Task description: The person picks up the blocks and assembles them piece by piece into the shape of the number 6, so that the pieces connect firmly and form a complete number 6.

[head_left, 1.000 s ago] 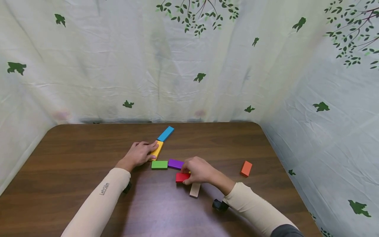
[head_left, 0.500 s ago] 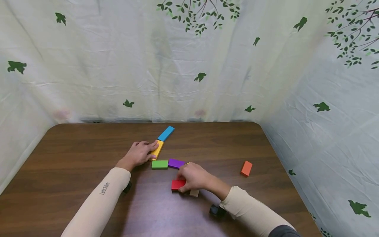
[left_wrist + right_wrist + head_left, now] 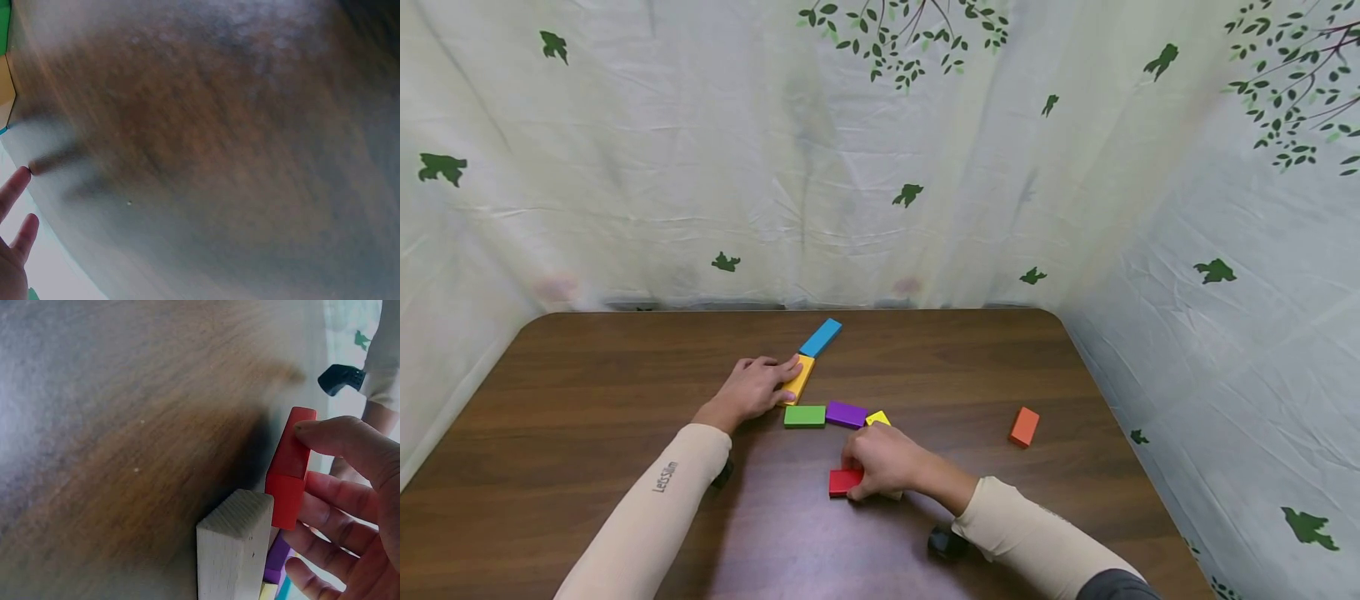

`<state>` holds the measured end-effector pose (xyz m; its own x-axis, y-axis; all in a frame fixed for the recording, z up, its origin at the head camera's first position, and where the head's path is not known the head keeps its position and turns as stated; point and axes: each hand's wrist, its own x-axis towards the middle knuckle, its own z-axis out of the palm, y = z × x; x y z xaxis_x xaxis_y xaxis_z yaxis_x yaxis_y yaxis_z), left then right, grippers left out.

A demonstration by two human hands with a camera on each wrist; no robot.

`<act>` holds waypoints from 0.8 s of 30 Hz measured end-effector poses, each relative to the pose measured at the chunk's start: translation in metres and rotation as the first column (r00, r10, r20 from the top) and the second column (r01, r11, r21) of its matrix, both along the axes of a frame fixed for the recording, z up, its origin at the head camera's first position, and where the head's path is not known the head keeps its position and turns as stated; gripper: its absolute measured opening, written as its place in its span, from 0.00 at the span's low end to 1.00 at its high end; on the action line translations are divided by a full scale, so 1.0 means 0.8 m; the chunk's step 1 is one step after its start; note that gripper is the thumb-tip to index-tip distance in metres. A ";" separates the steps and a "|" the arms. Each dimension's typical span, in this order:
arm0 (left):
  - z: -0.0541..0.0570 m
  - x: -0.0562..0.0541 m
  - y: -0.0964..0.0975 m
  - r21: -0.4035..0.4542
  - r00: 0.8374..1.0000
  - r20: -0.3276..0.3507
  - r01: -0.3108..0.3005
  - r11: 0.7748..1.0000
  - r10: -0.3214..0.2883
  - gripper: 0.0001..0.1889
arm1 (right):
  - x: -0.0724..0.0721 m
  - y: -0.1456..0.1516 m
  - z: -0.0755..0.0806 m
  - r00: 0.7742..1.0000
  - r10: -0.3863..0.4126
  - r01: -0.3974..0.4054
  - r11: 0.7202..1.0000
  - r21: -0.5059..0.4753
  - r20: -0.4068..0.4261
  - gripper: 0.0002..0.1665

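R hand has fingers pinching the red block by its long sides, best hold, near the pale block, prob. light, stiff, a bit slick; L hand, fingers spread, touches the amber block.

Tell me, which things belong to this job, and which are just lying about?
Seemingly in the job:
red block, held by right fingers
amber block, touched by left fingers
blue block
green block
purple block
yellow block
wooden block

Perhaps just lying about:
orange block, off to the right, untouched
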<state>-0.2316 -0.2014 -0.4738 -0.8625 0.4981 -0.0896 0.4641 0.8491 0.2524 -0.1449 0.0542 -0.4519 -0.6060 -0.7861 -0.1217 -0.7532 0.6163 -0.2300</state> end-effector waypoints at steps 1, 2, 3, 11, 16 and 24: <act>0.000 0.000 0.000 -0.002 1.000 -0.001 0.000 1.000 0.000 0.32 | 0.000 0.000 0.000 1.000 0.005 -0.005 1.000 0.000 -0.004 0.13; 0.001 0.001 0.000 -0.003 1.000 -0.003 0.001 1.000 -0.001 0.32 | 0.001 0.000 0.000 1.000 0.012 -0.012 1.000 0.000 -0.010 0.13; 0.002 0.001 0.000 -0.003 1.000 -0.005 0.001 1.000 -0.001 0.32 | 0.001 0.000 -0.001 1.000 0.019 -0.019 1.000 -0.001 -0.014 0.13; 0.001 0.000 0.000 -0.003 1.000 -0.023 0.018 1.000 -0.018 0.32 | 0.004 0.001 -0.004 0.998 0.055 -0.055 0.998 0.007 -0.030 0.15; 0.001 0.001 0.000 -0.003 1.000 -0.020 0.019 1.000 -0.019 0.32 | 0.005 0.002 -0.004 0.998 0.058 -0.058 0.998 0.012 -0.028 0.15; -0.001 0.000 0.000 -0.010 1.000 -0.012 0.015 1.000 -0.015 0.32 | 0.003 0.004 -0.004 0.995 0.084 -0.083 0.996 -0.015 0.056 0.19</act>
<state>-0.2315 -0.2016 -0.4744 -0.8557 0.5105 -0.0844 0.4801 0.8442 0.2385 -0.1428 0.0575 -0.4554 -0.5307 -0.8354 -0.1432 -0.7876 0.5485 -0.2808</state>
